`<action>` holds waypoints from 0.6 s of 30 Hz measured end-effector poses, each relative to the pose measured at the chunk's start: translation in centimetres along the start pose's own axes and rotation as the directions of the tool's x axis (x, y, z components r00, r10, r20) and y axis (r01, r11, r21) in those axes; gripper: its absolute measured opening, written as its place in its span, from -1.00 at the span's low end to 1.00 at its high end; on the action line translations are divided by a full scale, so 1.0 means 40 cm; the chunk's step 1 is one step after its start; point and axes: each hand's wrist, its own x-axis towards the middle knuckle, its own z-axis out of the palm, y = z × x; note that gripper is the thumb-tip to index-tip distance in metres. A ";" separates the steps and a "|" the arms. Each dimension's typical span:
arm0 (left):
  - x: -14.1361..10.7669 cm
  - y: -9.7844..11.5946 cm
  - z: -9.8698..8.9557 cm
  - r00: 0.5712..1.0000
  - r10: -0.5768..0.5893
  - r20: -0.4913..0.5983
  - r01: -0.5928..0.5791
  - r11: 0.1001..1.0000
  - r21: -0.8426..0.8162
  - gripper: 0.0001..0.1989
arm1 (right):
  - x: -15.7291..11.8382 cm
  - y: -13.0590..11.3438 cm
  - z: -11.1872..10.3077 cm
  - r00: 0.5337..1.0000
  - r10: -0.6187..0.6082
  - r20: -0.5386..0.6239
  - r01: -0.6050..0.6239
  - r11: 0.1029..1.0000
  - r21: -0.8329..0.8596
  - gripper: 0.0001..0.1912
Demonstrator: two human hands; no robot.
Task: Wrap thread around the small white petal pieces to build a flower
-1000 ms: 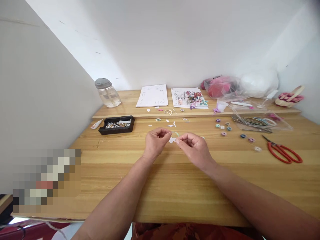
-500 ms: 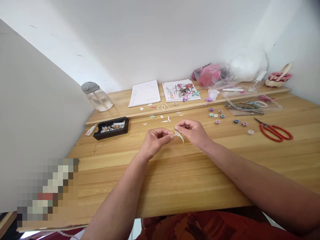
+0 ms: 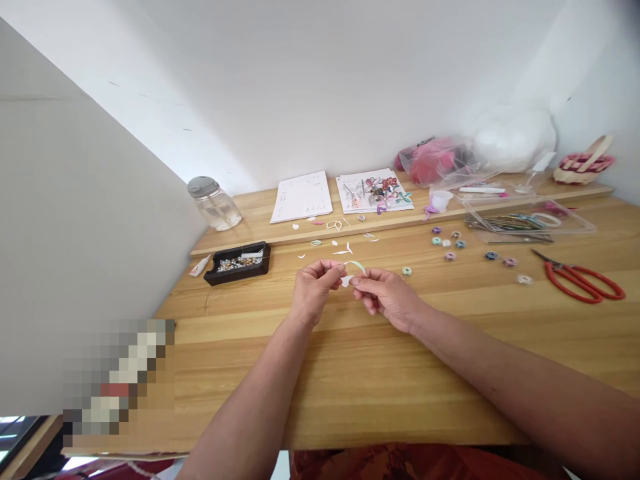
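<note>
Over the middle of the wooden table, my left hand (image 3: 315, 290) is closed in a pinch on a thin, pale green curved strip (image 3: 357, 267). The strip arches across to my right hand (image 3: 390, 293), whose thumb and fingers are also pinched together. Between the fingertips of both hands shows a small white piece (image 3: 346, 281); which hand bears it is hard to tell. Just beyond my hands lie small white leaf-shaped cutouts (image 3: 343, 252) and a green-edged oval piece (image 3: 317, 243).
Red-handled scissors (image 3: 583, 280), several thread bobbins (image 3: 450, 256) and a clear tray (image 3: 575, 223) are on the right. A black bead box (image 3: 237, 267) and a lidded jar (image 3: 215, 207) stand left. Papers (image 3: 303, 197) lie on the raised shelf.
My right hand has turned and lowered, its fingers now below the strip. The strip now arches upward, and a white piece shows between the hands. The view has shifted left.
</note>
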 end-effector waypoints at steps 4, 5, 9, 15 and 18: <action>0.006 -0.005 0.000 0.994 0.029 -0.109 -0.018 0.995 0.099 -0.74 | -0.007 0.009 0.010 1.000 0.002 0.008 -0.002 1.000 0.027 -0.72; 0.008 -0.007 -0.001 0.990 0.043 -0.131 -0.026 0.991 0.132 -0.74 | -0.008 0.010 0.012 1.000 -0.004 0.010 0.004 0.999 0.033 -0.72; 0.015 -0.017 -0.005 0.980 0.094 -0.176 -0.053 0.973 0.224 -0.74 | -0.011 0.009 0.017 1.000 -0.011 0.019 0.011 1.000 0.021 -0.71; 0.015 -0.020 -0.008 0.982 0.125 -0.145 -0.074 0.947 0.312 -0.75 | -0.025 -0.015 0.016 0.943 -0.334 0.002 0.304 0.855 -0.420 -0.81; 0.009 -0.013 -0.006 0.989 0.093 -0.113 -0.048 0.934 0.355 -0.77 | -0.036 -0.034 0.010 0.840 -0.538 0.068 0.466 0.653 -0.597 -0.87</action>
